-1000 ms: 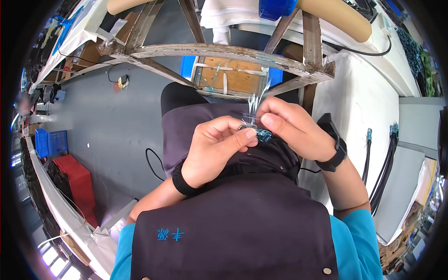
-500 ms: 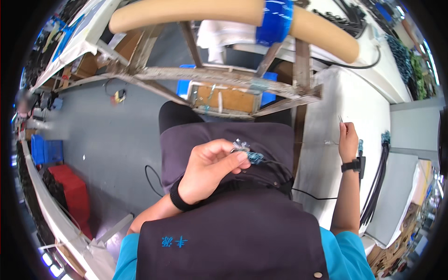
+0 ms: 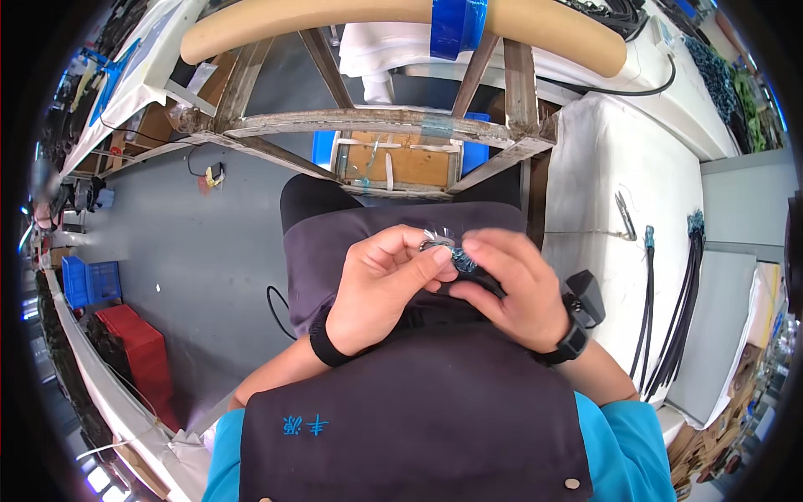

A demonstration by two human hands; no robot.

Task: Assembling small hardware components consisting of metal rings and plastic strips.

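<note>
Both hands are meeting over the person's lap, the left hand (image 3: 381, 280) and the right hand (image 3: 510, 284) pinching a small metal ring (image 3: 436, 243) with a blue-green cord (image 3: 462, 260) between curled fingertips, near the white desk (image 3: 602, 159) edge.

A white-covered bench (image 3: 602, 167) fills the right of the frame; small snips (image 3: 624, 214) and black cords (image 3: 669, 309) lie on it.

Shiny metal ring (image 3: 435, 244), matt cloth apron (image 3: 418, 402), rough wooden frame (image 3: 368, 125).
</note>
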